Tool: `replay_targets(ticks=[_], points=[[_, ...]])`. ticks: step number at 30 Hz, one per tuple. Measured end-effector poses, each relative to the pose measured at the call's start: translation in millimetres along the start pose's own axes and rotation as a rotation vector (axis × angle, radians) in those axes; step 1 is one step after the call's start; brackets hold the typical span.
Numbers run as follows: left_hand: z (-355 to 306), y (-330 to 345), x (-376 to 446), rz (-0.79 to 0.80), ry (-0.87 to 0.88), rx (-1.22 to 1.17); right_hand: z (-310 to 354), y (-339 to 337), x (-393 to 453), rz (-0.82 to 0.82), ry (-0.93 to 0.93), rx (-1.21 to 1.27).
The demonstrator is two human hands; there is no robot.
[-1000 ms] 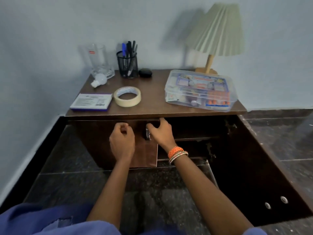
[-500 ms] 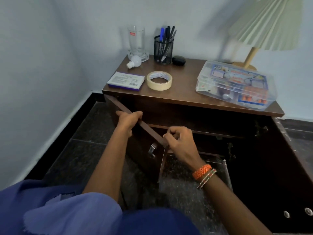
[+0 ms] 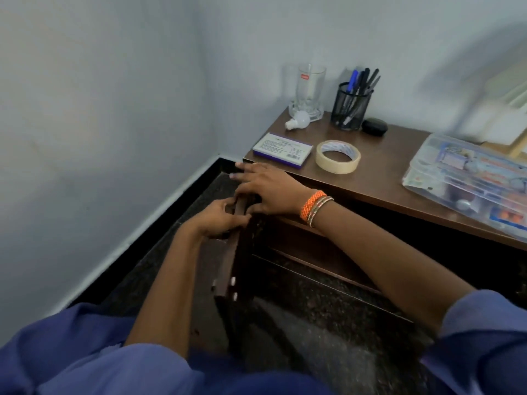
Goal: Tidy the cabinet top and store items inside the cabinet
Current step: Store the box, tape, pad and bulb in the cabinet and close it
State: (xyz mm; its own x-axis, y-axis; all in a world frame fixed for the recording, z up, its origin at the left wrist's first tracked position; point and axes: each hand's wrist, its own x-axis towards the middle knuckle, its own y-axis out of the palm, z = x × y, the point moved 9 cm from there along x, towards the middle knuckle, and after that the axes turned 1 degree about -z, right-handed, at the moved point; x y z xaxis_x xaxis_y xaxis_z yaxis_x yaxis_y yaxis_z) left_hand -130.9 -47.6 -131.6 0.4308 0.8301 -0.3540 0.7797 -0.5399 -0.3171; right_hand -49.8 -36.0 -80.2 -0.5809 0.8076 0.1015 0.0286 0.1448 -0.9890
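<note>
The brown cabinet (image 3: 379,166) stands in the corner. Its left door (image 3: 225,266) is swung out toward me, nearly edge-on. My left hand (image 3: 218,219) is closed around the door's top edge. My right hand (image 3: 265,188), with orange and beaded bangles at the wrist, lies flat on that edge nearer the hinge, fingers stretched out. On the top stand a glass mug (image 3: 309,91), a small bulb (image 3: 298,121), a mesh pen holder (image 3: 352,109), a black case (image 3: 374,126), a white-and-purple box (image 3: 282,149), a tape roll (image 3: 338,156) and a clear plastic organizer (image 3: 467,181).
A cream lamp (image 3: 504,109) shows blurred at the back right of the top. The pale wall (image 3: 99,138) runs close on the left, with a dark skirting and a dark speckled floor (image 3: 328,323) in front of the cabinet. The cabinet's inside is dark.
The left door has swung from almost closed to wide open toward me. Both hands moved along with its top edge, and my view has shifted left.
</note>
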Motion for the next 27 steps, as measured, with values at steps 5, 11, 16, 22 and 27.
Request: replay_targets(ticks=[5,11,16,22,27], points=[[5,-58,-9,-0.141,0.058,0.159,9,-4,40,-0.065,0.079,0.149],[11,-85,-7,-0.206,0.085,0.100,3,-4,55,-0.138,0.188,0.223],[8,-84,-9,-0.219,0.100,0.101,2,-1,54,-0.119,0.228,0.289],[4,-80,-11,-0.208,0.093,0.097,2,-1,51,-0.105,0.260,0.328],[2,-79,-9,-0.225,0.049,0.158,6,3,46,-0.107,0.276,0.331]])
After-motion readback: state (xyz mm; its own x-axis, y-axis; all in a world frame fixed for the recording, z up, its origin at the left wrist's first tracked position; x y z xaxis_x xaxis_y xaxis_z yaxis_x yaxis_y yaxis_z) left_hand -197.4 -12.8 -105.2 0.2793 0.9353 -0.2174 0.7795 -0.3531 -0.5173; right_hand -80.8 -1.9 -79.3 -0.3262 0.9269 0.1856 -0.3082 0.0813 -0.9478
